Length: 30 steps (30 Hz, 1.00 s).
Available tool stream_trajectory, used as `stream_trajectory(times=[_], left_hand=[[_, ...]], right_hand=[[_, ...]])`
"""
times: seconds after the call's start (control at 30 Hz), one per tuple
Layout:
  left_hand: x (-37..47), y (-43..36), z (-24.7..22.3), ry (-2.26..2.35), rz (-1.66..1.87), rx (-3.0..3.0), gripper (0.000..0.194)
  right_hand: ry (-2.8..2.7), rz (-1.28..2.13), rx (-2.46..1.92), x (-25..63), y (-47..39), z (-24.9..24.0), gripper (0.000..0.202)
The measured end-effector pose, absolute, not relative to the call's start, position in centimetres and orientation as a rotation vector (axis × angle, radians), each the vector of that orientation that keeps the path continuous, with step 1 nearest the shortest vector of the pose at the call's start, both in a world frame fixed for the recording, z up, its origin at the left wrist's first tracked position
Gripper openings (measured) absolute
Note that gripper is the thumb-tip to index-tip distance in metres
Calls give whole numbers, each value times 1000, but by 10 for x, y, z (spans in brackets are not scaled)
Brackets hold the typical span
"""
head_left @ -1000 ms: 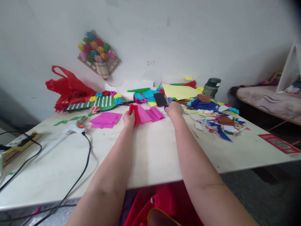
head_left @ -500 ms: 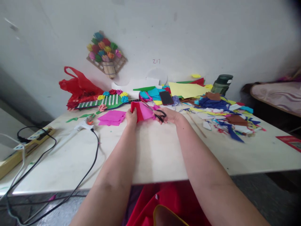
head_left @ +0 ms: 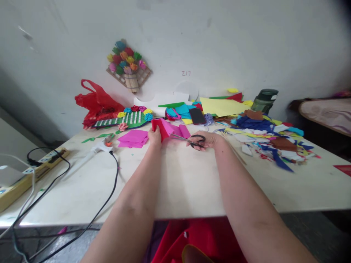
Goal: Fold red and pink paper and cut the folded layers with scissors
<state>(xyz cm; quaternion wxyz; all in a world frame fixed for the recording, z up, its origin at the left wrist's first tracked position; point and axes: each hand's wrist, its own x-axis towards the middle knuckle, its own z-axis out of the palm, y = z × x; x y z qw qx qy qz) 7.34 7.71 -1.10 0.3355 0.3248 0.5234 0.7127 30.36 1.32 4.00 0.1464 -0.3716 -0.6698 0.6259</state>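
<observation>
My left hand (head_left: 155,136) is closed on a folded sheet of red and pink paper (head_left: 168,128), pinching its left side above the table. Scissors with black handles (head_left: 197,141) are in my right hand (head_left: 206,140), fingers closed around the loops. Their blades point left, with the tips close to the lower edge of the paper; whether they touch it I cannot tell. A stack of pink paper squares (head_left: 134,138) lies just left of my left hand. More pink paper (head_left: 184,130) stands out on the right side of the held sheet.
Paper scraps (head_left: 274,140) are heaped at the right, near a thin stick (head_left: 234,149). A phone (head_left: 197,116) and a green bottle (head_left: 264,100) are at the back. At the left are a glue gun (head_left: 102,146), its black cord, a power strip (head_left: 49,160) and a red bag (head_left: 100,100).
The scissors and my right hand have moved right and slightly down, away from the paper. My left hand keeps its hold on the sheet. The whole view has shifted a little.
</observation>
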Motion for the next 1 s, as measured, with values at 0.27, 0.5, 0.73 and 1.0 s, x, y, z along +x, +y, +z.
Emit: stream_trajectory(times=[0.27,0.5,0.73,1.0], left_hand=[[69,73,-12,1208,1909,759,20],[68,68,-13,1205,1948,745,20],[74,60,-5,1244,1985,688,18],[74,59,-2,1262,1999,649,19]], right_hand=[[-1991,1807,-1088,289,15,37,50],[-1956,1801,-1033,274,12,33,54],[-1963,1748,-1047,259,13,30,56],[-1920,1754,-1078,246,9,31,58]])
